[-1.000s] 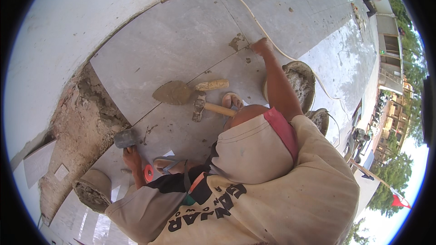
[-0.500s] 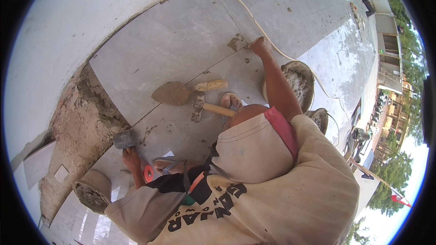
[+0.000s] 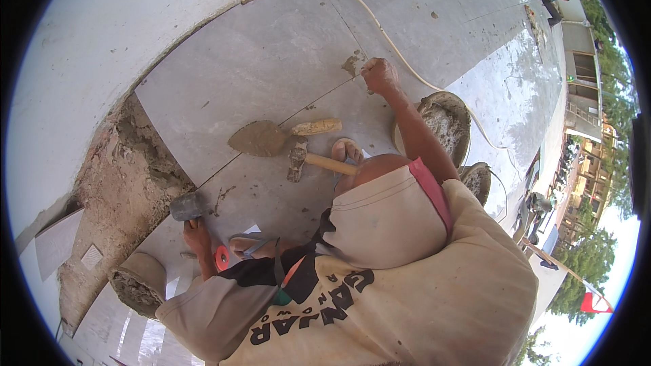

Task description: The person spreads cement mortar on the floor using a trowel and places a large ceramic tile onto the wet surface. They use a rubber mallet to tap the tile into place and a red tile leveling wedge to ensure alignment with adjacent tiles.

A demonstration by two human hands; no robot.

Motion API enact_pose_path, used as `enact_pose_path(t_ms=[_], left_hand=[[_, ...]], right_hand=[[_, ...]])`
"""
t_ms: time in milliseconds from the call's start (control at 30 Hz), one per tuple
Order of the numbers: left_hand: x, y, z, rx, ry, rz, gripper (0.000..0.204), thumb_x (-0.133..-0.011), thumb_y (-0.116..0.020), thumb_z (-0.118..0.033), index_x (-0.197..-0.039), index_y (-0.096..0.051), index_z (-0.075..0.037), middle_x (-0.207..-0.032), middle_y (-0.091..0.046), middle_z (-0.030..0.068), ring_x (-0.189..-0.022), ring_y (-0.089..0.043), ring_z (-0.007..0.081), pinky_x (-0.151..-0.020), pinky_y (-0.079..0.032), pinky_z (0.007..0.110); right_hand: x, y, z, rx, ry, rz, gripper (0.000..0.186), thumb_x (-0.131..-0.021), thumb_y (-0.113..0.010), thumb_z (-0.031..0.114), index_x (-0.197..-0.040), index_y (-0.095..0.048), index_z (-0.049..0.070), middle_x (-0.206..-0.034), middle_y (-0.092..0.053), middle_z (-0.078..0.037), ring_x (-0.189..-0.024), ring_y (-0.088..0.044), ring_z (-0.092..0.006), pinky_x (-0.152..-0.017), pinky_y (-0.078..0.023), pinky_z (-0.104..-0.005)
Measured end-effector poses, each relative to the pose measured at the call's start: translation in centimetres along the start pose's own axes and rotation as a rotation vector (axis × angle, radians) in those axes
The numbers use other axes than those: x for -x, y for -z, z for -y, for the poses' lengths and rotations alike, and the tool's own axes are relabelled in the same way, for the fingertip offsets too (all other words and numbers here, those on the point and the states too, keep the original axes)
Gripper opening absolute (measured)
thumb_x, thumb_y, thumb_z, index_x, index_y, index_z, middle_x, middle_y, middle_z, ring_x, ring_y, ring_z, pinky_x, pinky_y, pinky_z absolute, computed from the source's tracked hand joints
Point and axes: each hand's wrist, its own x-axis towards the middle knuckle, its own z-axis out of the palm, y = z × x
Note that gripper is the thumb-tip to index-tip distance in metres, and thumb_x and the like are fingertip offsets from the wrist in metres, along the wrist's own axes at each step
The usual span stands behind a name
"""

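Observation:
My left hand (image 3: pixel 197 235) is closed round the handle of a rubber mallet (image 3: pixel 186 207), whose dark head lies beside the edge of the grey floor tile (image 3: pixel 230 68). Over the tile joint, my right hand (image 3: pixel 380 76) is closed with the fingers bunched; whatever it may hold is hidden. A mortar-covered pointing trowel (image 3: pixel 258 138) with a wooden handle (image 3: pixel 317 127) lies between my hands. Close by rests a hammer (image 3: pixel 297 163) with a wooden shaft, its end at my knee. A red disc-shaped thing (image 3: pixel 222 258) sits next to my left wrist.
Mortar buckets stand by my left forearm (image 3: pixel 139 283) and right forearm (image 3: pixel 444 125). Rough, untiled ground (image 3: pixel 122 190) runs along the white wall (image 3: pixel 122 41). A pale cable (image 3: pixel 386 37) crosses the tiles; another person (image 3: pixel 550 3) is far off at the right.
My right hand has moved slightly left and nearer along the tile joint, its fingers now bunched. The left hand and mallet stay almost in place.

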Motion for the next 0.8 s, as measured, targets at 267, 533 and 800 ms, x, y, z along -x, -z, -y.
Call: enact_pose_path(t_ms=[267,533,800], left_hand=[[0.0,-0.6,1.7,0.023,-0.040,-0.034,0.039,-0.081,-0.068,-0.032,-0.093,-0.066,0.005,-0.081,-0.065,0.0276,-0.078,-0.063,0.0452,-0.069,-0.046,0.050],[-0.2,0.4,0.9,0.049,-0.029,0.006,0.037,-0.081,-0.068,-0.032,-0.091,-0.064,0.003,-0.081,-0.066,0.0251,-0.076,-0.063,0.0438,-0.069,-0.046,0.050],[0.7,-0.3,1.8,0.061,-0.002,0.007,0.037,-0.081,-0.069,-0.032,-0.084,-0.061,0.004,-0.076,-0.064,0.0217,-0.069,-0.061,0.0389,-0.065,-0.045,0.048]], right_hand=[[10.8,-3.6,4.1,0.119,0.261,0.246,0.028,-0.084,-0.061,0.027,-0.103,-0.069,0.008,-0.103,-0.069,-0.019,-0.101,-0.064,-0.0352,-0.090,-0.049,-0.0457],[5.0,-1.6,2.3,0.092,0.126,0.039,0.034,-0.084,-0.061,0.030,-0.111,-0.068,0.010,-0.108,-0.068,-0.018,-0.104,-0.063,-0.0362,-0.091,-0.049,-0.0454],[12.4,-4.9,3.9,0.364,0.603,0.430,0.048,-0.081,-0.070,0.036,-0.119,-0.060,0.008,-0.114,-0.060,-0.018,-0.114,-0.055,-0.0371,-0.096,-0.046,-0.0457]])
